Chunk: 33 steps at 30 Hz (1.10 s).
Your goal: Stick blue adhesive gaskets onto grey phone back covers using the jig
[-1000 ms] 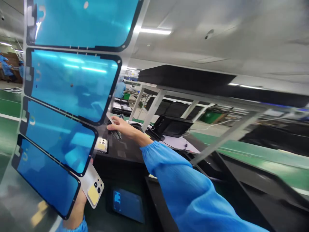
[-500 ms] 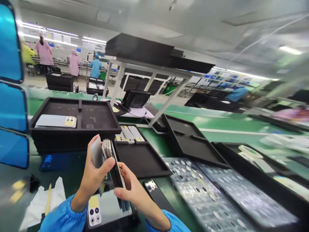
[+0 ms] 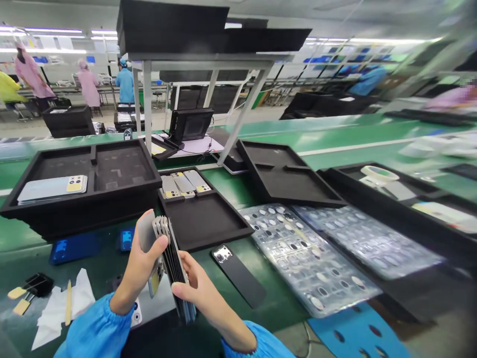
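Observation:
My left hand (image 3: 139,266) is closed on a stack of thin phone back covers (image 3: 173,271), held on edge. A silvery cover (image 3: 146,231) stands a little apart at the stack's left side, in the fingers of that hand; its thumb presses the stack's upper edge. My right hand (image 3: 201,288) grips the same stack from the right, thumb in front and fingers partly hidden behind. Beneath the hands lies a pale silver-blue phone back cover (image 3: 158,298), partly covered by my forearm. To the right, a black phone back cover (image 3: 240,278) lies on the green table.
At left, stacked black trays (image 3: 126,161) hold pale covers (image 3: 48,189). Another black tray (image 3: 208,223) behind my hands holds several covers (image 3: 184,183). Clear plastic blister trays (image 3: 313,263) lie right. White paper (image 3: 80,291) and black clips (image 3: 39,284) lie front left.
The view has tilted down and turned right, so the trays and table appear shifted left and upward. Both hands keep their hold on the stack, which looks slightly more upright.

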Tool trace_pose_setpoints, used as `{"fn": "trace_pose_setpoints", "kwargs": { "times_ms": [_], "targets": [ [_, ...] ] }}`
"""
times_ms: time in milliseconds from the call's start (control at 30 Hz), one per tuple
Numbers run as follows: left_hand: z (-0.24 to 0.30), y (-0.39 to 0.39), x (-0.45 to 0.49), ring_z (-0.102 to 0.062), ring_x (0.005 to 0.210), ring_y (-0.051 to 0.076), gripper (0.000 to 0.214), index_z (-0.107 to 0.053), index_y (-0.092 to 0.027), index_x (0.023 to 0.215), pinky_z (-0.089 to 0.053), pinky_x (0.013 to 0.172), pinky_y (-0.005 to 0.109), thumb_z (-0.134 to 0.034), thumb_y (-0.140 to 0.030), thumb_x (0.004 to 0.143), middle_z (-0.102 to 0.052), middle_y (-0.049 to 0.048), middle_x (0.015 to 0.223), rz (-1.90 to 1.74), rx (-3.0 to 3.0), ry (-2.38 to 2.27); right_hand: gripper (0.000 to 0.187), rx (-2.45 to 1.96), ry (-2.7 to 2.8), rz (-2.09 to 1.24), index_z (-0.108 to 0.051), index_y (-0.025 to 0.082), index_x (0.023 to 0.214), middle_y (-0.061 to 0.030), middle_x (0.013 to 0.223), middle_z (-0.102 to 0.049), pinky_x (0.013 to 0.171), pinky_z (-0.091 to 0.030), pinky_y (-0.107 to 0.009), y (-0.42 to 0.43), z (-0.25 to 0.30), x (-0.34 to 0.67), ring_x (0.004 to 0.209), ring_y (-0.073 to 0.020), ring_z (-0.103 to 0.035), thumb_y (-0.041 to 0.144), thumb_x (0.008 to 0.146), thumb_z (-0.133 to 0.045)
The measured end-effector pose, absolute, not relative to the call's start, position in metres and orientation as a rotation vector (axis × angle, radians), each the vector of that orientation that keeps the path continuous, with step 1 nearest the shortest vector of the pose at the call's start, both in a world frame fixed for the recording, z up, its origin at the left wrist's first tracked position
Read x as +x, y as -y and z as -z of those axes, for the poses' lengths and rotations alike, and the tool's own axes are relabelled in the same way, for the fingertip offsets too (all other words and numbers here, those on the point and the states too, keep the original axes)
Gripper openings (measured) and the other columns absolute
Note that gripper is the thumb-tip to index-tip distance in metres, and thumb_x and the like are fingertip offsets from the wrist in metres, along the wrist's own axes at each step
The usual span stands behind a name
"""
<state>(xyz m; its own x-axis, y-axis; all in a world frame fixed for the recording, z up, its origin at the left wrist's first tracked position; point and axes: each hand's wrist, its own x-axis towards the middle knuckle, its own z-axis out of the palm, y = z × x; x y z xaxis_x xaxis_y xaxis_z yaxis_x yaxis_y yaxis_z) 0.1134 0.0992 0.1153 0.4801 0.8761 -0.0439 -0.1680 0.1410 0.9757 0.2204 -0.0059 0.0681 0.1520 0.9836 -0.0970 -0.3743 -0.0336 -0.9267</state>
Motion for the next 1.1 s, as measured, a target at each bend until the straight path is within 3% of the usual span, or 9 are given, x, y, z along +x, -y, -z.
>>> {"fn": "trace_pose_setpoints", "kwargs": {
  "times_ms": [233,367,667,867,1100],
  "targets": [
    [-0.1127,-0.0967,0.1153,-0.049,0.139,0.032,0.082,-0.048,-0.024,0.144,-0.041,0.115,0.041,-0.078,-0.059,0.076,-0.054,0.0098,0.15,-0.88,1.171,-0.807,0.07,-0.945,0.741,-1.36,-0.056,0.026,0.113,-0.0042,0.103,-0.069,0.088,-0.049,-0.038,0.008,-0.0696,0.2223,0.095,-0.0255,-0.066,0.067,0.064,-0.085],
    [-0.1133,-0.0964,0.1169,-0.056,0.132,0.031,0.085,-0.043,-0.027,0.149,-0.049,0.107,0.041,-0.077,-0.056,0.077,-0.057,0.0096,0.146,-0.848,1.209,-0.796,0.073,-0.993,0.744,-1.365,-0.056,0.026,0.113,-0.0044,0.103,-0.067,0.082,-0.048,-0.036,0.0075,-0.066,0.222,0.094,-0.025,-0.065,0.068,0.062,-0.086],
    [-0.1129,-0.0981,0.1176,-0.056,0.128,0.031,0.087,-0.042,-0.025,0.148,-0.046,0.108,0.043,-0.077,-0.057,0.075,-0.058,0.0099,0.142,-0.857,1.262,-0.784,0.072,-1.029,0.751,-1.368,-0.057,0.025,0.111,-0.0033,0.098,-0.065,0.073,-0.045,-0.032,0.0064,-0.0693,0.2215,0.083,-0.0194,-0.058,0.068,0.061,-0.086],
    [-0.1157,-0.0985,0.1182,-0.062,0.114,0.029,0.085,-0.044,-0.022,0.144,-0.049,0.102,0.043,-0.074,-0.06,0.074,-0.066,0.0099,0.125,-0.892,1.349,-0.811,0.073,-1.011,0.748,-1.383,-0.056,0.025,0.113,-0.0053,0.104,-0.066,0.079,-0.046,-0.034,0.0066,-0.0677,0.2208,0.092,-0.0231,-0.062,0.067,0.061,-0.087],
    [-0.1148,-0.0995,0.1174,-0.062,0.111,0.026,0.077,-0.046,-0.021,0.142,-0.05,0.1,0.04,-0.07,-0.058,0.078,-0.066,0.0089,0.123,-0.931,1.382,-0.842,0.066,-0.879,0.739,-1.418,-0.058,0.026,0.113,-0.0045,0.101,-0.069,0.086,-0.049,-0.038,0.0064,-0.0714,0.221,0.093,-0.0249,-0.066,0.066,0.067,-0.084]
  ]
}}
